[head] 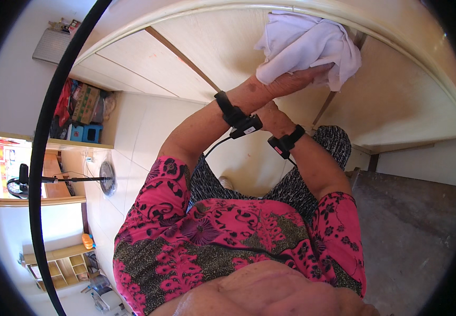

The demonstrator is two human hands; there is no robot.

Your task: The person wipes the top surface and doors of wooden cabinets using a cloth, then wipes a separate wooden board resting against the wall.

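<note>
A white cloth (pixel 303 47) lies bunched against pale wooden cabinet panels, just below their curved upper edge. My left hand (pixel 303 81) holds the cloth, and its folds cover most of the fingers. Lower down, my right hand (pixel 273 116) is partly behind my left forearm, so its fingers are hidden and I cannot tell what it touches. Both wrists wear black straps with small boxes and cables. The panels (pixel 204 43) are split by darker upright strips, and a few orange marks show on them.
A grey-brown surface (pixel 406 221) lies beside my right arm. My knees are spread below the panels, over pale floor tiles (pixel 133 118). To the left are a standing fan (pixel 108 178), a recess with a cardboard box (pixel 85 103) and blue containers, and a wooden shelf (pixel 64 268).
</note>
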